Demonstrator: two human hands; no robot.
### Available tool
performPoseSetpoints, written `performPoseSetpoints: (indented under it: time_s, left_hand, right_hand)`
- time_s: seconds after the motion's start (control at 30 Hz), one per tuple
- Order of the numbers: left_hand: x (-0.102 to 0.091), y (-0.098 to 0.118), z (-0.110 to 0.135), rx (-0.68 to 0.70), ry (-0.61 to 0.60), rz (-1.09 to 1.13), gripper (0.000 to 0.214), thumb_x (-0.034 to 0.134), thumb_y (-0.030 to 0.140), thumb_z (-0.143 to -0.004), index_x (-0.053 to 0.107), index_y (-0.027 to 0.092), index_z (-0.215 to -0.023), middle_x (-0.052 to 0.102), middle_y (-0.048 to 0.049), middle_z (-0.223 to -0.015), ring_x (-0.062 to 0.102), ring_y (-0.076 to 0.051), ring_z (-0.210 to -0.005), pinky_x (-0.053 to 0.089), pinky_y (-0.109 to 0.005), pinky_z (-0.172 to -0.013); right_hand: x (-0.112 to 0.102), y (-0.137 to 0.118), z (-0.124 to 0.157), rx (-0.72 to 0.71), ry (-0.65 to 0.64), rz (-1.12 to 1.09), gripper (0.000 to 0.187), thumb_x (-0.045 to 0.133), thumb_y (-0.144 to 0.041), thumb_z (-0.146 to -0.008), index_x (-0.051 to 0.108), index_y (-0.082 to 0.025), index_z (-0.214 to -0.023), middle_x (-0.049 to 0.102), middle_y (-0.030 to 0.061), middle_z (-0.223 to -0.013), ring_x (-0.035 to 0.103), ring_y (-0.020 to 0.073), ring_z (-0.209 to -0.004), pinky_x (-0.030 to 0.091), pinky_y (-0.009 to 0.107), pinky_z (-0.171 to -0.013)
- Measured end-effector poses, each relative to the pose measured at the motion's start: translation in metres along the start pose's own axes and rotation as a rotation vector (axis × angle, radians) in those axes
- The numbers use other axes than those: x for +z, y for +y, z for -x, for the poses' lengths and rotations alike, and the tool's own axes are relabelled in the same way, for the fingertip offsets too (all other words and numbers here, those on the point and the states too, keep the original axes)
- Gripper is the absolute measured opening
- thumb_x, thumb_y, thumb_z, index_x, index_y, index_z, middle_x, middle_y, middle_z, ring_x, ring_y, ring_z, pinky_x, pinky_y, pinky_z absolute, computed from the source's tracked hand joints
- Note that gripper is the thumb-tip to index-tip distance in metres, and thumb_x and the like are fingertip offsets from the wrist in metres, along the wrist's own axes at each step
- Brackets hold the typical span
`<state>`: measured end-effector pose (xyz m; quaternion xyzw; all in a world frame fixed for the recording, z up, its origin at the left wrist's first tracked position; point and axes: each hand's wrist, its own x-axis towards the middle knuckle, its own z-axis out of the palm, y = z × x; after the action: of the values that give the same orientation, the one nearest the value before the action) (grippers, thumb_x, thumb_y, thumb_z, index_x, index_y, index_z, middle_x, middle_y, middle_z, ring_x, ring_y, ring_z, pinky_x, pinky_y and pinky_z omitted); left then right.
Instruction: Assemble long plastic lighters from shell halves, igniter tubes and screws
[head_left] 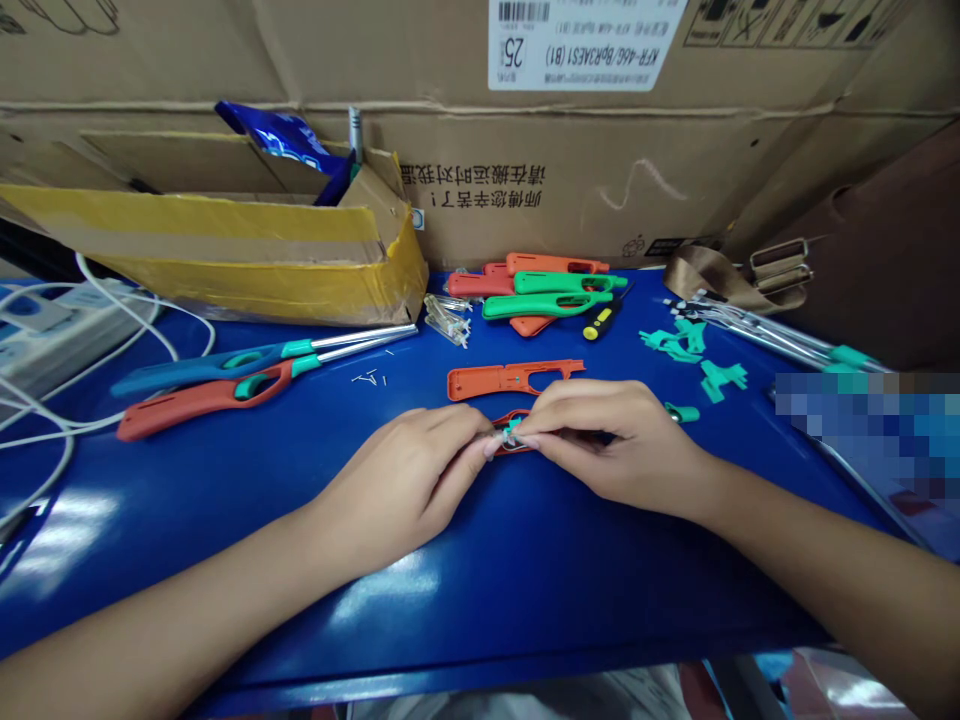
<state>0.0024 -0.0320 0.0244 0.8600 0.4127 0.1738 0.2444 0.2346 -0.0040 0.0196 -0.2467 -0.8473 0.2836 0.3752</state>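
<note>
My left hand (427,455) is closed in a pinch on a small lighter inner part (509,436), which shows teal and grey-clear with what looks like a thin wire. From the other side, the thumb and fingers of my right hand (615,430) pinch at the same part. Beneath the fingertips lies an orange lighter shell half (517,415), mostly covered by my hands. Another orange shell half (495,381) rests just beyond, its hollow side up. A teal tip (682,412) pokes out past my right hand.
Orange and green handle shells (551,304) are piled behind, near clear lighter innards (448,320) and a yellow-black screwdriver (598,322). Small screws (367,378) and two long-nosed lighters (217,392) lie left. Teal pieces (721,380) and metal tubes (780,335) are at right. Cardboard boxes (300,285) stand behind.
</note>
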Motion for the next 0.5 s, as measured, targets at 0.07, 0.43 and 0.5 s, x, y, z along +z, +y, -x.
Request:
performPoseSetpoints:
  time_s: [0.07, 0.43, 0.5]
  left_hand:
    - [0.0000, 0.0000, 0.0000, 0.006, 0.003, 0.007, 0.029, 0.038, 0.032, -0.109, 0.064, 0.019, -0.103, 0.071, -0.0018, -0.098, 0.065, -0.019, -0.088, 0.046, -0.032, -0.079]
    - [0.0020, -0.0023, -0.0007, 0.026, 0.009, 0.005, 0.026, 0.041, 0.030, -0.108, 0.064, 0.020, -0.106, 0.072, -0.0010, -0.101, 0.066, -0.018, -0.089, 0.045, -0.031, -0.081]
    - [0.0029, -0.0028, -0.0007, 0.026, 0.008, 0.000, 0.026, 0.041, 0.030, -0.108, 0.064, 0.020, -0.106, 0.072, -0.0012, -0.102, 0.065, -0.019, -0.089, 0.045, -0.032, -0.082]
  right_hand:
    - [0.0000, -0.0002, 0.0001, 0.002, 0.001, -0.003, 0.014, 0.066, -0.009, -0.092, 0.077, -0.017, -0.094, 0.077, 0.0039, -0.086, 0.070, 0.0119, -0.077, 0.055, 0.022, -0.069]
    - [0.0038, 0.0010, 0.0013, 0.039, -0.002, -0.002, 0.013, 0.067, -0.010, -0.092, 0.078, -0.017, -0.090, 0.077, 0.0038, -0.085, 0.071, 0.0124, -0.075, 0.054, 0.022, -0.067]
    - [0.0042, 0.0023, 0.0016, 0.029, -0.008, 0.003, 0.013, 0.067, -0.010, -0.092, 0.078, -0.018, -0.091, 0.078, 0.0036, -0.085, 0.071, 0.0129, -0.077, 0.055, 0.023, -0.070]
